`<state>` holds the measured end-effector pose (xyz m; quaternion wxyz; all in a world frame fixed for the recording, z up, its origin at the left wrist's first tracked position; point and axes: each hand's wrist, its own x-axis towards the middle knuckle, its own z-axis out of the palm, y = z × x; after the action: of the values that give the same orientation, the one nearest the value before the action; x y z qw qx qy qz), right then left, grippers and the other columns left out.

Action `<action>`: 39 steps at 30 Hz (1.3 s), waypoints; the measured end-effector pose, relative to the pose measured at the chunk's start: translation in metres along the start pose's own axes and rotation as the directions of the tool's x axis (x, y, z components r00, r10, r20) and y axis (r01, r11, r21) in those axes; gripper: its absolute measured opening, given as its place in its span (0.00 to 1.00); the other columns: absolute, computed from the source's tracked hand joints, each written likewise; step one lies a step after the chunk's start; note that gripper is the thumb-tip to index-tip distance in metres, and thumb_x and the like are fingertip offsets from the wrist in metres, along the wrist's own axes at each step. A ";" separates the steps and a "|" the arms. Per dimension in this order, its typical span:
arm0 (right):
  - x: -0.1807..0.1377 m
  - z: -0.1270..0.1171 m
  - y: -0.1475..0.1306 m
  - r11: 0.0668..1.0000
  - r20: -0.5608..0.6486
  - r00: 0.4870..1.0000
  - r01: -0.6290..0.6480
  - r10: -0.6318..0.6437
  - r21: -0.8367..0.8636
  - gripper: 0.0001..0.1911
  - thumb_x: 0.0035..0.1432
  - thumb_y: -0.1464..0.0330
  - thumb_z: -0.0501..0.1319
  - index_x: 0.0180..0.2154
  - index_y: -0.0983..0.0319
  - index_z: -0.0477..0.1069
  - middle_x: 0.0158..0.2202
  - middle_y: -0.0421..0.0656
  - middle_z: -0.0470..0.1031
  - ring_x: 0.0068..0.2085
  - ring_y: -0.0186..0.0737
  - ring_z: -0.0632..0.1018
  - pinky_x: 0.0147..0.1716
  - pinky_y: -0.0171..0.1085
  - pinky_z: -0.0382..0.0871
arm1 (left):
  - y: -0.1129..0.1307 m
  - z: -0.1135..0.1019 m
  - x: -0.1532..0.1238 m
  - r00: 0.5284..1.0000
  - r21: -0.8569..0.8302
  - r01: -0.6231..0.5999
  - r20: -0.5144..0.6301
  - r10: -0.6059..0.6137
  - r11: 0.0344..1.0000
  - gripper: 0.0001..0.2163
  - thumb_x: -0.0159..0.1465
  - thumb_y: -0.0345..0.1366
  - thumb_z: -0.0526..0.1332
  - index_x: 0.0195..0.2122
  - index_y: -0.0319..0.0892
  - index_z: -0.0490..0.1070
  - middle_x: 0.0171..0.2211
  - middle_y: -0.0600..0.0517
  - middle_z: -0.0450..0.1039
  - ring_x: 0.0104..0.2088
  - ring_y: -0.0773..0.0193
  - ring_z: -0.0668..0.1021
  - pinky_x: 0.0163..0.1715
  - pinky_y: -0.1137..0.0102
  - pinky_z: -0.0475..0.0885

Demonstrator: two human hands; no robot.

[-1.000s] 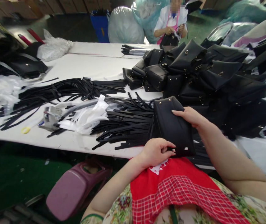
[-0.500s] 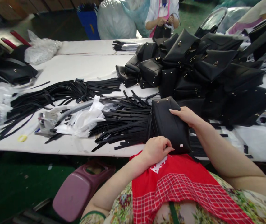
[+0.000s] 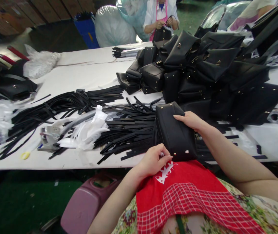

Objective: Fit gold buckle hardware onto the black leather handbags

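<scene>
A small black bag (image 3: 175, 133) lies at the near edge of the white table (image 3: 85, 71), its bottom with metal studs facing me. My right hand (image 3: 190, 120) grips its upper right side, fingers curled over it. My left hand (image 3: 153, 161) sits just off the bag's lower left corner, fingers pinched on a tiny object I cannot make out. A spread of black straps (image 3: 126, 130) lies under and to the left of the bag.
A big heap of black bags (image 3: 202, 71) fills the table's right half. More black straps (image 3: 63, 104), white paper scraps (image 3: 87, 128) and a tape tool (image 3: 47, 133) lie left. Across the table a person (image 3: 160, 16) handles a bag. A purple stool (image 3: 87, 201) stands below.
My left hand has come off the bag's lower corner and drawn back slightly, pinched. The bag has turned a little, showing its studs. The view has shifted.
</scene>
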<state>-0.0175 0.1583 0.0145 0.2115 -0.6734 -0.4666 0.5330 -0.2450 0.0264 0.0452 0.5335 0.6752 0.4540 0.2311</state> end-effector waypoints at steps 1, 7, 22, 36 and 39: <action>0.001 0.001 0.000 1.000 0.001 1.000 0.003 -0.003 -0.014 0.14 0.53 0.60 0.67 0.32 0.66 0.77 0.31 0.48 0.81 0.30 0.43 0.81 0.25 0.33 0.73 | 0.003 0.001 0.003 1.000 0.017 -0.011 0.023 0.011 1.000 0.05 0.63 0.35 0.61 0.31 0.41 0.72 0.29 0.52 0.77 0.30 0.65 0.77 0.33 0.70 0.71; -0.001 0.002 -0.003 0.995 -0.012 0.999 0.034 -0.035 -0.093 0.14 0.54 0.59 0.67 0.28 0.65 0.77 0.29 0.46 0.81 0.29 0.42 0.80 0.23 0.32 0.71 | 0.014 0.026 0.034 0.968 0.224 -0.246 0.109 0.227 0.943 0.09 0.65 0.34 0.58 0.43 0.41 0.76 0.38 0.47 0.79 0.39 0.61 0.79 0.43 0.68 0.72; -0.016 -0.013 -0.006 0.984 -0.048 0.999 0.002 0.007 0.177 0.12 0.51 0.62 0.69 0.30 0.65 0.76 0.29 0.48 0.80 0.28 0.43 0.79 0.24 0.34 0.72 | 0.017 0.020 0.030 0.998 -0.255 -0.034 0.050 0.048 0.966 0.07 0.60 0.38 0.62 0.29 0.39 0.71 0.26 0.53 0.72 0.26 0.68 0.73 0.30 0.72 0.69; -0.030 -0.105 -0.007 0.885 -0.193 0.981 0.094 -0.004 0.456 0.20 0.35 0.63 0.75 0.32 0.62 0.75 0.24 0.47 0.79 0.22 0.48 0.79 0.19 0.39 0.75 | -0.030 -0.046 -0.005 0.921 -0.755 -0.082 -0.307 -0.240 0.651 0.05 0.46 0.28 0.55 0.24 0.42 0.61 0.20 0.59 0.63 0.15 0.75 0.61 0.13 0.78 0.50; -0.034 -0.096 -0.021 0.885 -0.109 0.993 0.011 0.045 0.465 0.19 0.38 0.62 0.75 0.32 0.63 0.75 0.25 0.48 0.80 0.23 0.48 0.80 0.21 0.39 0.76 | -0.041 -0.041 -0.009 0.907 -0.800 -0.061 -0.294 -0.300 0.597 0.02 0.47 0.30 0.55 0.23 0.41 0.61 0.18 0.58 0.60 0.15 0.76 0.56 0.15 0.76 0.43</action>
<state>0.0617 0.1592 0.0814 0.3888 -0.6373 -0.3062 0.5908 -0.2971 0.0410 0.0219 0.6869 0.2726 0.4477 0.5033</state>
